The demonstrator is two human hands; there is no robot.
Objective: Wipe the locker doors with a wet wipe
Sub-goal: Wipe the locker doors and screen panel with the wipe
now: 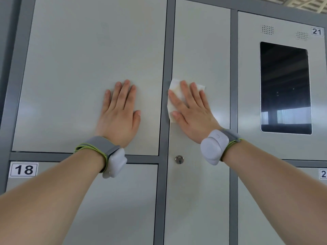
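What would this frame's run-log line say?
phase: wiping | right hand: flat on wet wipe, pressing it to narrow keyed door | left hand: flat on wide door, no wipe

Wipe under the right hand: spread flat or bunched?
Spread flat. The wipe lies smooth on the narrow door, pressed by the right hand with straight fingers, its corners showing past them.

Locker doors [88,50]: plain pale grey-white.
Frame [167,50]: darker slate grey.
Wet wipe [174,89], toward 12 o'clock of centre: white, yellow-brown smudge.
Wrist straps [104,145]: grey, lime-green cord, pale lilac-white pods.
Number label [23,169], 8 o'clock: white, black digits.
Screen [284,85], 2 o'clock: glossy black.
Lock [179,159]: silver.
Vent patches [267,29]: fine dot grids.
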